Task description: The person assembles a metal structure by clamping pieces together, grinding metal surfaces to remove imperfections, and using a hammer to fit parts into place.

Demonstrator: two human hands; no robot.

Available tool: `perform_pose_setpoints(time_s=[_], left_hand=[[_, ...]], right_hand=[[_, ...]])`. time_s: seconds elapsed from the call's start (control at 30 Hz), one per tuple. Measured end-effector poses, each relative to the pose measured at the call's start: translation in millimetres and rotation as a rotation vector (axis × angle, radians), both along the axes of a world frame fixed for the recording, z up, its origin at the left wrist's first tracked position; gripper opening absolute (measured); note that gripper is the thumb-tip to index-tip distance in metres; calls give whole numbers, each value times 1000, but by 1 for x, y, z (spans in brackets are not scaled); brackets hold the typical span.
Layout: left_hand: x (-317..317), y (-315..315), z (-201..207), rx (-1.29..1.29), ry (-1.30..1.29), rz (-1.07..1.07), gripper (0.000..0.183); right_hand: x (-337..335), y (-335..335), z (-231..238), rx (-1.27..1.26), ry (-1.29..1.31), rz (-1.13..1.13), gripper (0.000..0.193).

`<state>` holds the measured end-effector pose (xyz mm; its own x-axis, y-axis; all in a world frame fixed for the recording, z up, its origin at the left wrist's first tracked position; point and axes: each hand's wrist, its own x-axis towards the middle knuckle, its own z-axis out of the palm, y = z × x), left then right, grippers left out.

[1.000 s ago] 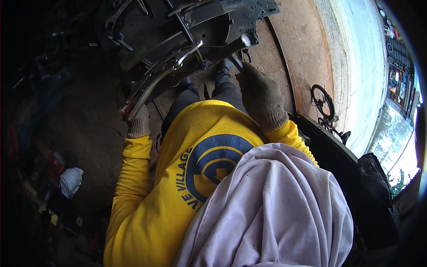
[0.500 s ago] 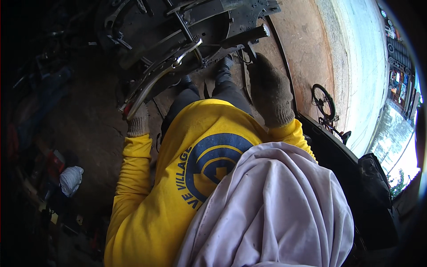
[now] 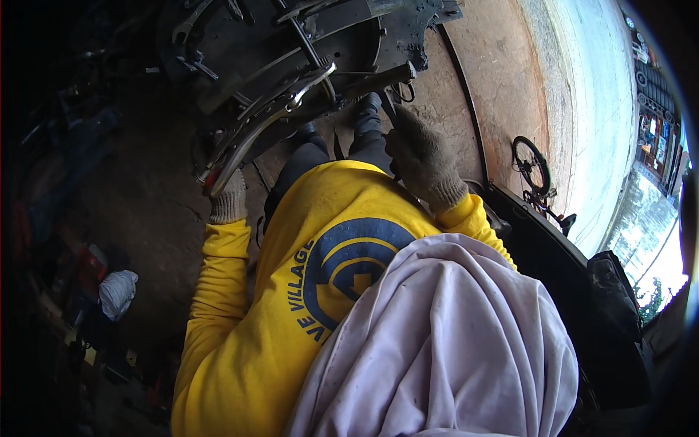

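My right hand (image 3: 424, 159), in a grey-brown knit glove, is closed round the flat dark handle of a hammer (image 3: 378, 81). The hammer's long round head lies against the near right part of a dark metal workbench (image 3: 349, 44). Its left end merges with the dark metal there. My left hand (image 3: 230, 198), gloved alike, is at the near left of the bench, beneath a curved shiny metal handle (image 3: 251, 144) with a red spot at its near end. That handle and the shadow hide the fingers, so their grip does not show.
Loose metal pieces (image 3: 196, 64) and bars lie across the bench. Below it are my feet on a brown floor (image 3: 466, 80). Farther right a bicycle (image 3: 531, 166) is seen. A pale bundle (image 3: 117, 294) lies in the dark clutter at left, and a black case (image 3: 619, 335) at right.
My right hand has brought the hammer left and toward me. Its head has shifted from the bench's right edge in toward the metal parts. My left hand has hardly moved.
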<state>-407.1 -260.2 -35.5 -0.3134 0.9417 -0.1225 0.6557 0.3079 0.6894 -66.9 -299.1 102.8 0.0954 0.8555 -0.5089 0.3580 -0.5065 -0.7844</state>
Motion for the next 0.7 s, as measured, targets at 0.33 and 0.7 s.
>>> perform_pose_setpoints(time_s=[0.33,0.7], left_hand=[[2,1,-2,-3,13,-24,36],[6,-1,6,19,119,-65,37]], right_hand=[[-9,-10,-17,163,-2,-153,44],[-12,-20,-29,317,-165,-99,42]])
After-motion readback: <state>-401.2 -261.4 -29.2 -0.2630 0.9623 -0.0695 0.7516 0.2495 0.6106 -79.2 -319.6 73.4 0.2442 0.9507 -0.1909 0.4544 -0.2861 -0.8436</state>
